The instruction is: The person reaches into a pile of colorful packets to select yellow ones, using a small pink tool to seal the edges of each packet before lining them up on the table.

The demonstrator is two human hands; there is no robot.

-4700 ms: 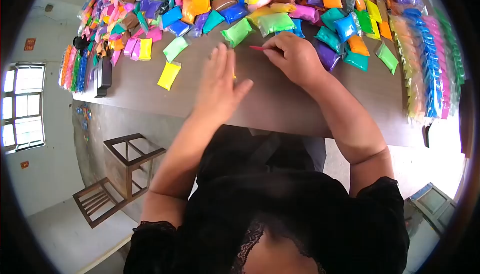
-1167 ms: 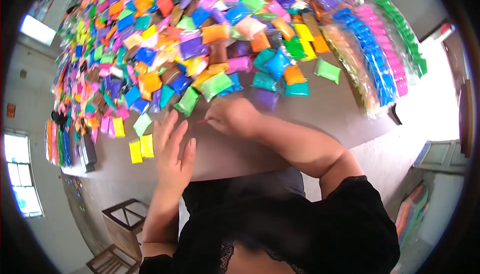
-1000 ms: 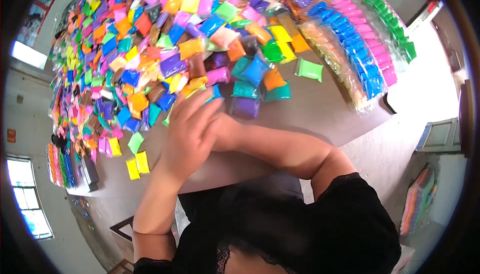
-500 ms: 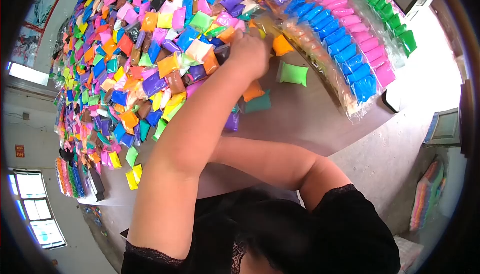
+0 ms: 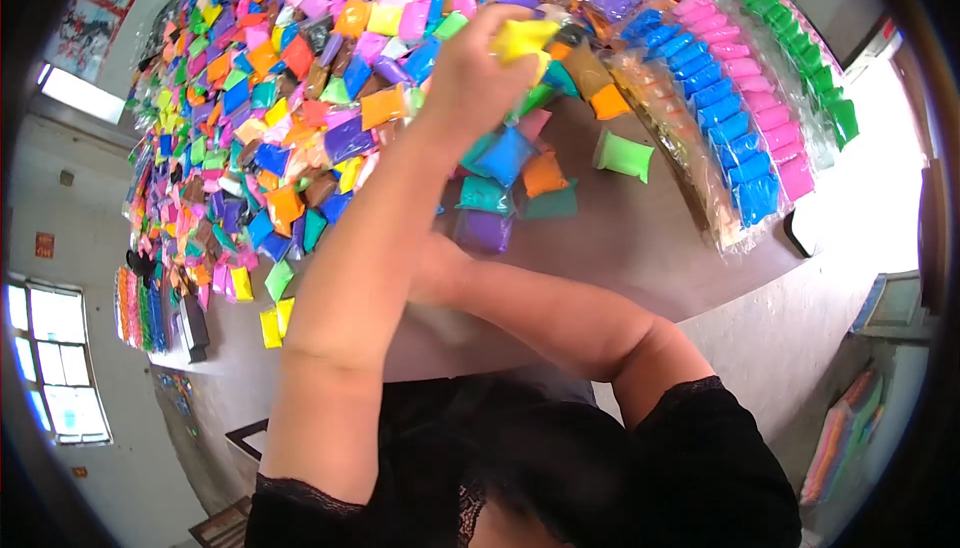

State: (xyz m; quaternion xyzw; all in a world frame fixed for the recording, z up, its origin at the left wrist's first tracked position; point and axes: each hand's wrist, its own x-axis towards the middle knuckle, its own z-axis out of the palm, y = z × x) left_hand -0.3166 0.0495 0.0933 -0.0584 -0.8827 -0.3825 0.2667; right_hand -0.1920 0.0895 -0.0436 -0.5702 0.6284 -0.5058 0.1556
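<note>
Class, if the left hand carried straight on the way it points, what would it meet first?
Probably the heap of coloured plastic packets just beyond the yellow packet that the left hand holds; height unclear.

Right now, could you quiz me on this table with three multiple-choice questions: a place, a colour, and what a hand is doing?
1. Where is the lone green packet?
A) on the bare table beside the pile
B) on the floor
C) in a hand

2. What colour is the held packet in the left hand?
A) black
B) yellow
C) white

3. How is the left hand?
A) flat on the table
B) raised, gripping a packet
C) in a pocket

Answers:
1 A, it lies alone on the brown top.
2 B, yellow shows at the top of the hand.
3 B, it is up over the pile, closed on the packet.
</note>
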